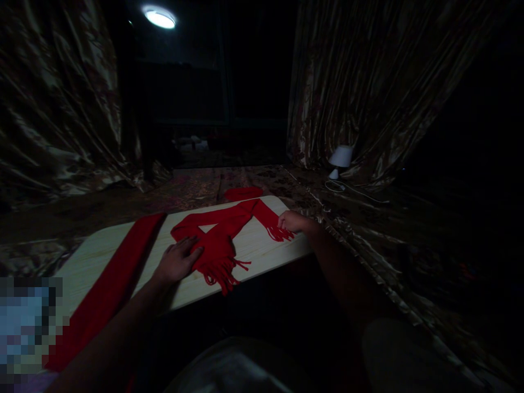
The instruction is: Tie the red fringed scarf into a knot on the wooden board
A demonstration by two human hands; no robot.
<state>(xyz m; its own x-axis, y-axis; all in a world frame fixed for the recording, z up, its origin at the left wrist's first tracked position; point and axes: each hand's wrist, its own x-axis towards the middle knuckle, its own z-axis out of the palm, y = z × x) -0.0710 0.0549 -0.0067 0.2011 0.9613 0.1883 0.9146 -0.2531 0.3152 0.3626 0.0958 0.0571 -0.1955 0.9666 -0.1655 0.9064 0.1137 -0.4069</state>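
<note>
A red fringed scarf (216,245) lies bent in a loop on a pale wooden board (262,248), with both fringed ends toward my side. My left hand (180,259) rests on the scarf's left part, fingers stretched out and lying flat. At the far right edge of the board, my right hand (295,221) has its fingers closed on the side of the scarf's other end, just above the fringe. A second red strip of cloth (114,273), long and flat, lies across the board's left side, partly hidden behind my left forearm.
Another red cloth (243,193) lies just beyond the board's far edge. A small white lamp (340,158) with its cord stands at the back right. Patterned curtains (352,71) hang on both sides of a dark window (184,93). The room is dim.
</note>
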